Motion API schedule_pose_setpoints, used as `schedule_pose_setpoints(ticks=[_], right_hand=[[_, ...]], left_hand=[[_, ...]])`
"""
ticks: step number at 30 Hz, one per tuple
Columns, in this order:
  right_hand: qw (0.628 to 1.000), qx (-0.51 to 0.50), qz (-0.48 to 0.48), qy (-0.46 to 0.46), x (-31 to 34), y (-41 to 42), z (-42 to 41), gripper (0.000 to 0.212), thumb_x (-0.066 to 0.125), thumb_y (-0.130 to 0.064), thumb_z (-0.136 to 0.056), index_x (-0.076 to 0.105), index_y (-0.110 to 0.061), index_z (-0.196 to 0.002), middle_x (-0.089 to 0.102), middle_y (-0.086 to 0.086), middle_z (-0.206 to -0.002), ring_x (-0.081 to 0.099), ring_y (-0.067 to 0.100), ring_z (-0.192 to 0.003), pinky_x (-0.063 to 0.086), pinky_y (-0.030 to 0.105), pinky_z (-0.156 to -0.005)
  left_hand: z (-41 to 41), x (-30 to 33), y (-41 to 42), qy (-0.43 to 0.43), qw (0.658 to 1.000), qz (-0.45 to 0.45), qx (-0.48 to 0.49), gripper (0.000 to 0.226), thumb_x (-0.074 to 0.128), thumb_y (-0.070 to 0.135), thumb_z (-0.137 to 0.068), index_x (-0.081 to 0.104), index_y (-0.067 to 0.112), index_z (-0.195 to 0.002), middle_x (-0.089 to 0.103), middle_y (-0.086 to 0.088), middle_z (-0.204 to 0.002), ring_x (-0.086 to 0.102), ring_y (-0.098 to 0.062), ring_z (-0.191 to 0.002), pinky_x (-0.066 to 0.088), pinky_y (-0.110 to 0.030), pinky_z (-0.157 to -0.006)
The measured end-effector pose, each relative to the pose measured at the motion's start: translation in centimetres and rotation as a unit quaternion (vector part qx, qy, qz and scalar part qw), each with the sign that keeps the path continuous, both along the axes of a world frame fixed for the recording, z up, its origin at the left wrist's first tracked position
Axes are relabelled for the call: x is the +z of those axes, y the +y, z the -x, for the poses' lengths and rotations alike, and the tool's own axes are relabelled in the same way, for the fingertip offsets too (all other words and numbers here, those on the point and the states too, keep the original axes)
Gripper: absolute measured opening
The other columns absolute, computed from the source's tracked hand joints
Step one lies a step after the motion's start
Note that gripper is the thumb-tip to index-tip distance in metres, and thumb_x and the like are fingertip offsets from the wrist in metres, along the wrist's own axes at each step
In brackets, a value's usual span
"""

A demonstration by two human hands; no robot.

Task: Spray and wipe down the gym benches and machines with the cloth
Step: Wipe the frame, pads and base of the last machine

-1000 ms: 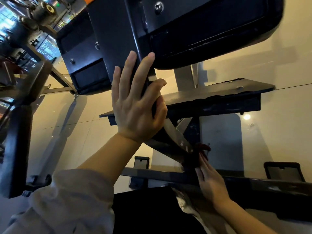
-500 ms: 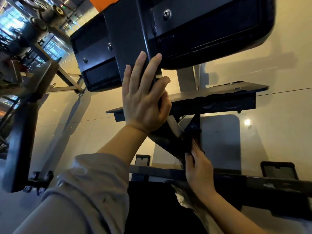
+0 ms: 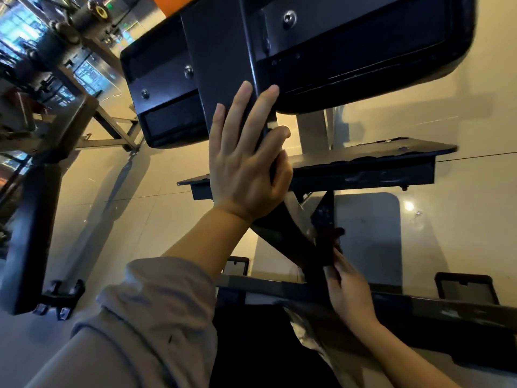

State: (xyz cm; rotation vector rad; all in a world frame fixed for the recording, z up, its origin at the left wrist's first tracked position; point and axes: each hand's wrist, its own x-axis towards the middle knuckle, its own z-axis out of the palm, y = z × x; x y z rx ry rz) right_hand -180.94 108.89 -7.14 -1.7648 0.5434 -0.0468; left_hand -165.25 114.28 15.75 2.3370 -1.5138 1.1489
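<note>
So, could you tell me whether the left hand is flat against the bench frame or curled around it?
Mostly flat: the left hand lies with straight fingers against the black upright, thumb hooked round its edge.

The left hand (image 3: 246,166) is bare, with no ring, watch or glove, and its forearm is bare up to a loose, pale grey sleeve (image 3: 156,312) bunched in soft folds near the elbow; a small dark fleck marks the fabric. The right hand (image 3: 348,292) is bare as well, its forearm uncovered as far as the frame's lower edge shows, with short plain nails
</note>
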Motion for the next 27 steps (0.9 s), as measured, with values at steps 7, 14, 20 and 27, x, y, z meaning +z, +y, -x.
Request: schedule_pose_setpoints(ticks=[7,14,20,27], right_hand=[[0.978,-0.046,-0.123,0.16,-2.2,-0.4,-2.3,0.041,0.035,-0.027,-0.104,0.041,-0.022,-0.144,0.058,0.015,-0.128,0.055,0.038,-0.113,0.039,0.039,-0.087],[0.969,-0.139,-0.185,0.084,2.0,0.5,-2.9,0.029,0.043,-0.019,-0.102,0.054,-0.019,-0.129,0.058,0.007,-0.123,0.051,0.028,-0.118,0.036,0.038,-0.098],[0.979,-0.118,-0.088,-0.139,10.8,-0.9,-2.3,0.028,0.043,-0.025,-0.102,0.051,-0.031,-0.075,0.051,-0.012,-0.059,0.051,0.001,-0.058,0.036,0.013,-0.053],[0.959,-0.122,-0.042,-0.252,13.1,-0.3,-1.1,0.018,0.05,-0.019,-0.099,0.062,-0.029,-0.105,0.061,-0.023,-0.086,0.059,-0.005,-0.083,0.045,0.008,-0.066]], left_hand=[[-0.2,0.0,-0.2,0.003,1.0,0.001,0.003,0.022,0.052,0.018,-0.083,0.07,0.011,-0.092,0.055,-0.02,-0.134,0.033,-0.04,-0.132,0.03,-0.063,-0.105],[-0.1,0.0,-0.1,0.0,1.0,0.005,-0.005,0.019,0.05,0.019,-0.083,0.062,0.016,-0.098,0.054,-0.018,-0.136,0.032,-0.038,-0.134,0.028,-0.06,-0.108],[0.1,0.2,0.0,0.005,1.0,-0.004,0.007,0.017,0.05,0.018,-0.084,0.061,0.016,-0.098,0.052,-0.018,-0.139,0.031,-0.037,-0.136,0.025,-0.057,-0.112],[0.9,0.5,-0.1,0.018,0.999,-0.014,0.042,0.021,0.05,0.018,-0.087,0.069,0.011,-0.094,0.051,-0.016,-0.141,0.029,-0.034,-0.138,0.021,-0.055,-0.113]])
